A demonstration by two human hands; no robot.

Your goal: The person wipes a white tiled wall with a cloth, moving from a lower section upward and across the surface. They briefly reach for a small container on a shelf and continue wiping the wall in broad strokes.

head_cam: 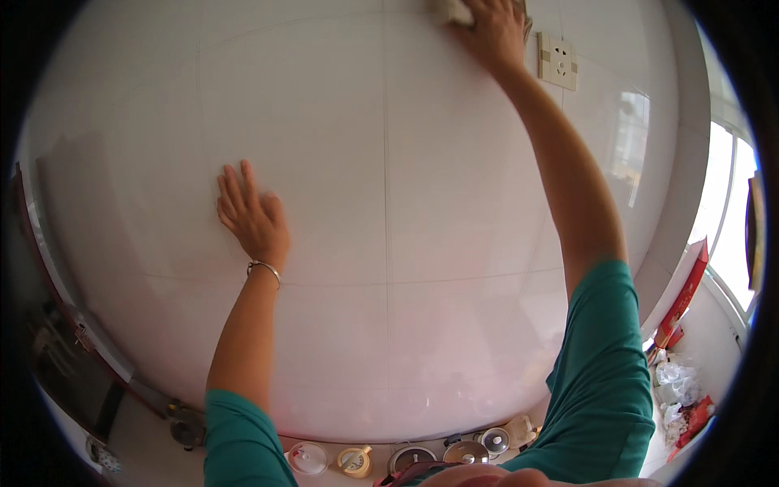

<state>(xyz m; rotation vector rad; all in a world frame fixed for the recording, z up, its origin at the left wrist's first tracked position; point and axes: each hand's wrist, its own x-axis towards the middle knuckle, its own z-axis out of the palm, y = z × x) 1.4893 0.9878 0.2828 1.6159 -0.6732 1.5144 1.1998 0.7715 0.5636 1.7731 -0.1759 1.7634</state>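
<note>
White wall tiles [328,201] with thin joint lines fill most of the head view. My left hand [251,216] rests with fingers spread on the tiles at left of centre, a metal bracelet [265,268] on its wrist. High up at the right, my right hand [496,30] presses a light cloth [457,12] against the tiles; the cloth is blurred and partly cut off by the top edge. Just right of that hand is a cream wall socket [557,62].
Lidded pots [465,451], a yellow-lidded container [355,462] and a clear-lidded bowl [309,458] stand along the wall's foot. A window [727,213] and plastic bags [675,383] are at right. A dark door [67,341] is at left.
</note>
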